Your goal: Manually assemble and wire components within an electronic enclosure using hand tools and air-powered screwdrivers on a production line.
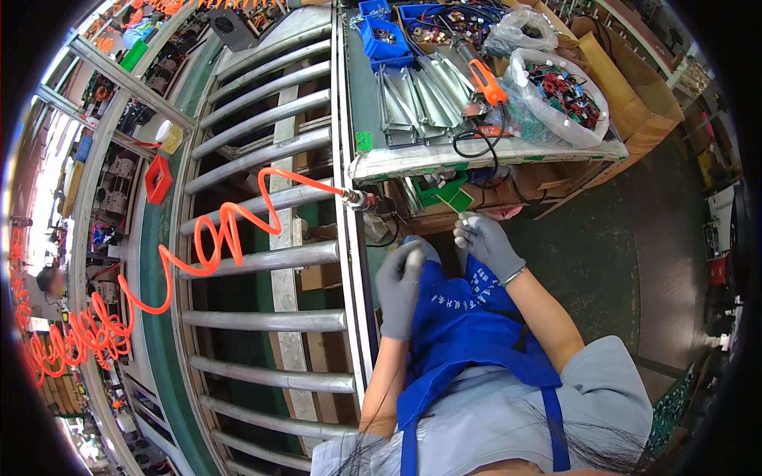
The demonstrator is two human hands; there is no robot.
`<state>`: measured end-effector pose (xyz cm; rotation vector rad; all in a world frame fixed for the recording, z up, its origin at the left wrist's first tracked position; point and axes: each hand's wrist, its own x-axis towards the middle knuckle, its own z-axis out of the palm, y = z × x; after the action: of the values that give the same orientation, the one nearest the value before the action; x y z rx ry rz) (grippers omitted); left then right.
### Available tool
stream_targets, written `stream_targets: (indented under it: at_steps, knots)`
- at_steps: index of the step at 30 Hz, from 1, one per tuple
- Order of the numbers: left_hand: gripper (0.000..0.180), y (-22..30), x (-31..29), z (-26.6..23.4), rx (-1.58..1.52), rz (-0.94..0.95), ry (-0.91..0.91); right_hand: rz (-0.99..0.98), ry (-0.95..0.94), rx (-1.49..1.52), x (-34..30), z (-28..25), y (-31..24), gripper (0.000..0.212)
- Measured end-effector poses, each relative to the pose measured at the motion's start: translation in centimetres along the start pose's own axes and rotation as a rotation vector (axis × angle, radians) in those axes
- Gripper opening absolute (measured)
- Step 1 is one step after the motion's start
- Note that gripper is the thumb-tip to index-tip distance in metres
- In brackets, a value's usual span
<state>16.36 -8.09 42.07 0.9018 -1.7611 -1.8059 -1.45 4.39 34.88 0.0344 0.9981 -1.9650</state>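
My left hand point(399, 287), in a grey glove, is beside the roller conveyor's rail, in front of my blue apron point(456, 321). Its fingers are curled together, and anything inside them is hidden. To its right, my right hand point(488, 247), also gloved in grey, has bent fingers over the apron's upper part. Just beyond those fingertips is a small flat piece with a green edge point(456, 199); whether they touch it I cannot tell. A metal air-hose coupling point(359, 198) with a coiled orange hose point(214, 238) sits on the rail ahead of my left hand.
The roller conveyor point(266, 321) runs along my left. Ahead, a workbench point(492, 163) carries stacked metal pieces point(425, 99), an orange-handled tool point(486, 82), blue bins point(385, 40) and a plastic bag of wired parts point(565, 95). Cardboard boxes point(627, 87) stand at its right.
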Motion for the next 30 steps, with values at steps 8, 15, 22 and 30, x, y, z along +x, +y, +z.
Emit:
stream_targets:
  at_steps: [8,15,22,30]
  knots:
    - [0.030,2.1,-6.2,-6.3,0.509,0.170,0.747,0.218,0.193,0.115,8.3,-6.0,3.2,0.010]
    - [0.093,-5.5,-12.0,-9.6,1.188,-0.106,0.539,0.298,0.247,0.237,14.5,-8.3,5.0,0.007]
    - [0.096,-5.7,-9.7,-8.3,1.164,-0.139,0.604,0.218,-0.363,0.420,24.5,-16.2,10.2,0.011]
    - [0.093,-5.1,-9.9,-9.1,1.186,-0.164,0.675,0.043,0.365,-0.321,32.5,-13.8,15.7,0.013]
